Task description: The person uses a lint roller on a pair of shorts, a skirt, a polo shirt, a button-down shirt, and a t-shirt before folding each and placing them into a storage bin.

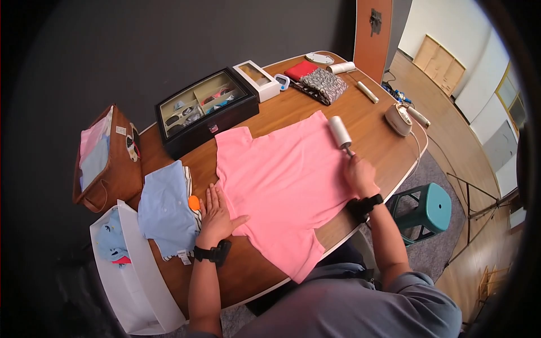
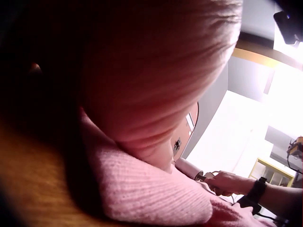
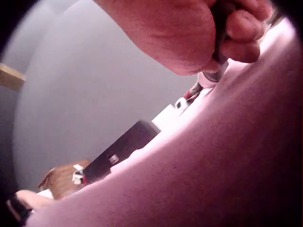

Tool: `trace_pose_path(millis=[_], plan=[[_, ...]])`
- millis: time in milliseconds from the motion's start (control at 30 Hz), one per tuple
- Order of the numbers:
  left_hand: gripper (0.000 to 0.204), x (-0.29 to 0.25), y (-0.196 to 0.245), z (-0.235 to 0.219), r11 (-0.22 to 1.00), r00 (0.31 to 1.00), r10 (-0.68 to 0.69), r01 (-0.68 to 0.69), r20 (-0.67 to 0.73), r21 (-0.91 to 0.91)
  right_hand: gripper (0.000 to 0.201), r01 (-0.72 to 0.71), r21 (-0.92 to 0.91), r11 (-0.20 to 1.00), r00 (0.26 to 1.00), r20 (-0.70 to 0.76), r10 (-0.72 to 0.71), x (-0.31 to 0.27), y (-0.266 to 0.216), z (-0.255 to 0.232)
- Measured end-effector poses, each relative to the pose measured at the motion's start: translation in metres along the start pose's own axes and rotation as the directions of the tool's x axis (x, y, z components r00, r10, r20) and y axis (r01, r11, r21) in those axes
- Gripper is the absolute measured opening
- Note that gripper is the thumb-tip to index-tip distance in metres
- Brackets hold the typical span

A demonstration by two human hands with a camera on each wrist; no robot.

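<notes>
A pink T-shirt (image 1: pixel 276 174) lies spread over the wooden table. My right hand (image 1: pixel 360 176) grips the handle of a white lint roller (image 1: pixel 340 132), whose roll sits at the shirt's far right edge. In the right wrist view, curled fingers (image 3: pixel 241 28) wrap the dark handle close above the pink cloth. With fingers straight and thumb spread, my left hand (image 1: pixel 218 217) rests flat on the shirt's near left edge. The left wrist view shows the palm (image 2: pixel 161 85) over a ribbed pink edge of the shirt.
Folded light blue clothing (image 1: pixel 166 205) lies left of the shirt, beside a white box (image 1: pixel 135 270) and a brown basket (image 1: pixel 115 174). Behind stand a black glass-topped case (image 1: pixel 208 110) and a white box with a window (image 1: pixel 259 79). Folded patterned cloth (image 1: pixel 324 84) and a garment steamer (image 1: pixel 398 119) are right.
</notes>
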State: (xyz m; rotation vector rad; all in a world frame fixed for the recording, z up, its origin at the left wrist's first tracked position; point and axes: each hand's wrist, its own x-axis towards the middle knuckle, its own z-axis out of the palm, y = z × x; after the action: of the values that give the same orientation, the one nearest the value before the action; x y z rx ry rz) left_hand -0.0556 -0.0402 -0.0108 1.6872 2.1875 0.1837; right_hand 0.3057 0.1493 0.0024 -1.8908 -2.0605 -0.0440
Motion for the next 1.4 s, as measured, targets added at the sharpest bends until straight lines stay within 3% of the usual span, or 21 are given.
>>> trace_pose_path(millis=[133,200,233,300,367,467,533,633,700,733,833,933,1000,1033,1133,1200,1233,1300,1400], plan=[[0.131,0.001,-0.001,0.003,1.000,1.000,0.004,-0.004,-0.006,0.006,0.045,-0.039,-0.007,0.999,0.999,-0.024,0.038,0.023,0.042,0.011],[0.131,0.001,-0.002,0.002,1.000,1.000,0.009,-0.009,-0.025,0.012,0.047,0.023,0.001,1.000,0.999,-0.035,-0.023,0.017,0.032,-0.001],[0.131,0.001,-0.001,0.002,1.000,1.000,0.006,-0.006,-0.021,0.016,0.045,0.011,0.030,0.999,0.999,0.038,-0.012,0.008,0.023,-0.010],[0.131,0.000,-0.002,0.002,1.000,1.000,0.003,-0.003,-0.012,0.026,0.038,0.164,0.085,0.983,0.986,-0.050,-0.161,-0.020,-0.005,-0.021],[0.131,0.000,-0.001,0.002,1.000,1.000,-0.003,0.003,-0.021,0.016,0.032,0.275,0.143,0.951,0.951,0.103,-0.290,-0.056,-0.029,-0.029],[0.131,-0.001,0.003,-0.001,0.999,1.000,-0.020,0.020,-0.007,0.044,0.029,0.419,0.185,0.889,0.832,0.313,-0.457,-0.091,-0.060,-0.051],[0.131,-0.001,0.001,0.000,1.000,1.000,-0.012,0.012,-0.016,0.028,0.030,0.393,0.236,0.889,0.847,0.283,-0.450,-0.091,-0.044,-0.032],[0.131,0.000,-0.003,0.004,1.000,0.999,-0.009,0.009,-0.031,0.008,0.034,0.205,0.144,0.968,0.959,0.170,-0.228,-0.067,-0.013,-0.018],[0.131,0.000,-0.003,0.005,1.000,0.999,-0.001,0.002,-0.039,0.006,0.036,0.021,0.064,0.998,0.994,0.102,-0.028,-0.041,0.012,-0.020],[0.131,0.000,-0.002,0.004,1.000,0.999,-0.007,0.007,-0.032,0.009,0.036,0.026,0.008,1.000,0.997,0.071,-0.026,-0.028,0.036,-0.009],[0.132,0.000,-0.002,0.005,1.000,1.000,-0.014,0.014,-0.022,0.014,0.035,-0.035,-0.050,0.998,0.998,0.060,0.038,-0.009,0.042,-0.021],[0.132,-0.001,-0.001,0.002,1.000,1.000,-0.023,0.023,-0.013,0.014,0.035,0.044,-0.087,0.995,0.991,0.127,-0.033,-0.010,0.007,-0.042],[0.131,-0.002,0.006,-0.005,1.000,1.000,-0.022,0.022,-0.009,0.018,0.032,0.239,0.085,0.967,0.969,0.047,-0.243,-0.019,-0.031,-0.041],[0.124,-0.004,0.013,-0.014,0.997,0.997,0.053,-0.050,-0.058,0.054,0.030,0.300,0.115,0.947,0.946,0.092,-0.311,-0.024,-0.056,-0.048],[0.108,0.006,0.007,-0.008,0.982,0.977,0.187,-0.184,-0.099,0.042,0.026,0.484,0.230,0.844,0.807,0.256,-0.533,-0.037,-0.117,-0.046],[0.098,0.009,0.000,-0.004,0.968,0.963,0.249,-0.252,-0.103,-0.016,0.023,0.599,0.280,0.750,0.713,0.241,-0.659,-0.044,-0.140,-0.029],[0.092,0.008,-0.001,-0.006,0.965,0.962,0.263,-0.263,-0.074,0.001,0.023,0.600,0.277,0.751,0.714,0.238,-0.658,-0.046,-0.145,-0.015],[0.085,0.007,-0.001,-0.006,0.960,0.958,0.281,-0.281,-0.052,0.016,0.020,0.671,0.277,0.688,0.641,0.249,-0.726,-0.044,-0.149,0.007],[0.086,0.006,-0.004,-0.005,0.968,0.967,0.250,-0.249,-0.046,0.026,0.017,0.653,0.164,0.739,0.687,0.282,-0.669,-0.024,-0.128,0.010]])
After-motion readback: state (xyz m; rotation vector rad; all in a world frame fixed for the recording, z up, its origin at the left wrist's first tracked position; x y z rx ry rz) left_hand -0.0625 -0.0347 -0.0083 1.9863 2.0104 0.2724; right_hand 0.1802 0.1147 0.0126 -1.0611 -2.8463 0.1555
